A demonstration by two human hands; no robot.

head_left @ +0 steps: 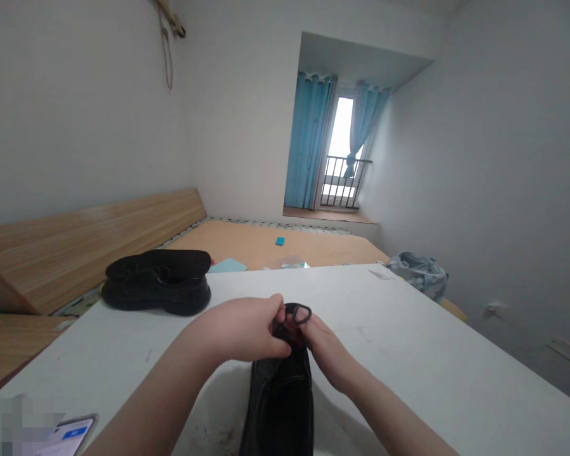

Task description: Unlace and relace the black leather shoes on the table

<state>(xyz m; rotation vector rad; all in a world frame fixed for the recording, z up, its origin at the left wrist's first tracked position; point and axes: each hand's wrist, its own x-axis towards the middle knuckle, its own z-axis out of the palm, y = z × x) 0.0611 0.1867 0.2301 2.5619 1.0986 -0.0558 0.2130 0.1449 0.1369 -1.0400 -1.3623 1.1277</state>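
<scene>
A black shoe (285, 405) stands near the table's front edge with its opening toward me and its toe end pointing away. My left hand (254, 329) is closed at the lacing, thumb and fingers pinching the black shoelace from the left. On the other side, my right hand (327, 351) also pinches at the lace, its fingertips partly hidden. A small loop of shoelace (302, 315) sticks up between the two hands. The other black shoe (159, 282) lies sideways-on at the table's left far edge, apart from both hands.
The white table (384, 329) fills the foreground. A phone (73, 437) lies at its lower left corner. Behind it is a bed (247, 234) with a wooden headboard (99, 221). A light-blue patterned bag (420, 275) stands beyond the right edge, near the wall.
</scene>
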